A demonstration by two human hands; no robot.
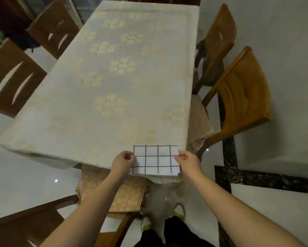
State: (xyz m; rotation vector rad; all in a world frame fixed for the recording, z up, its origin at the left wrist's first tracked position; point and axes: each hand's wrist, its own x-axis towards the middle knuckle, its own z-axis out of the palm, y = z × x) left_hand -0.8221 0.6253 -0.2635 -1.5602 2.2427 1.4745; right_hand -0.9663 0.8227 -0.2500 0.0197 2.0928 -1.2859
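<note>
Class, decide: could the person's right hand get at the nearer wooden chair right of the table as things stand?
Probably yes: nothing stands between the right hand and the wooden chair, but its grip is on the gridded paper, so it would have to let go first.

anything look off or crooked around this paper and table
Nothing looks spilled or damaged. The gridded paper, pinched between left hand and right hand, lies straight at the table near corner. Only the nearer wooden chair on the right stands angled away.
</note>
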